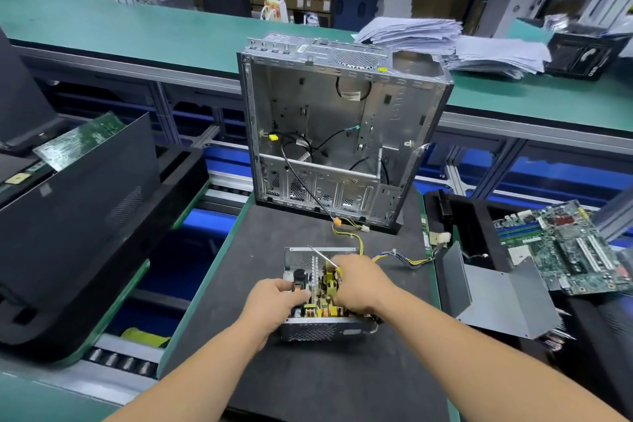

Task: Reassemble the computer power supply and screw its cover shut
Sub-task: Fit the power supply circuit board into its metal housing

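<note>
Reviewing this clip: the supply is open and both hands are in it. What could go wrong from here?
1. The right hand holds a screwdriver over the bare circuit board; a slip could damage components.
2. The cover lies apart to the right, so the yellow wire bundle trailing out could get pinched when it goes on.
3. The left hand steadies the power supply by reaching among the parts inside.

The right hand [359,281] covers the right side of the power supply [318,295], so the parts under it are hidden. It also hides the handle of the screwdriver [323,258]. The left hand [274,298] hides the near left corner. The circuit board [575,247] runs off the picture's right edge.
</note>
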